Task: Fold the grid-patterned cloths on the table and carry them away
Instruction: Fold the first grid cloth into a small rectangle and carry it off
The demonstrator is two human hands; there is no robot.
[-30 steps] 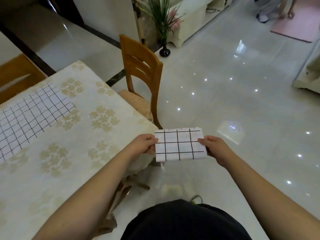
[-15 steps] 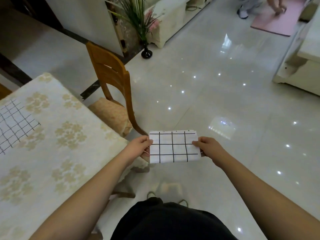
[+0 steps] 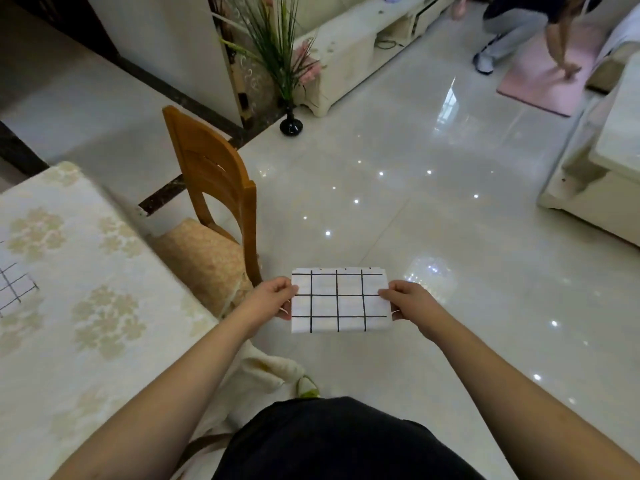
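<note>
Clearly one cloth is finished: a white fabric cloth with a black grid pattern, folded into a compact rectangle (image 3: pixel 338 300), is held level in the air over the glossy pale tiled floor (image 3: pixel 433 209), off the right side of the table. Left hand (image 3: pixel 268 301) pinches its left short edge, thumb on top, fingers beneath. Right hand (image 3: pixel 403 301) pinches the right short edge the same way. Both grips are closed on the cloth; neither hand is free.

Table with a cream floral-patterned cover (image 3: pixel 86 306) sits on the left. At its far left edge a corner of a second grid-patterned cloth (image 3: pixel 14 287) lies flat on the cover; only a small part shows, so I cannot tell its size, though it looks unfolded.

Wooden chair with a tan cushioned seat (image 3: pixel 214 202) stands just beside the table's far right corner, near the held cloth but apart from it.

Judgement: folding of this piece looks done and carrying is the step in hand. At least one cloth on the table is left to fold and carry. Where the cloth is bound is not shown.
</note>
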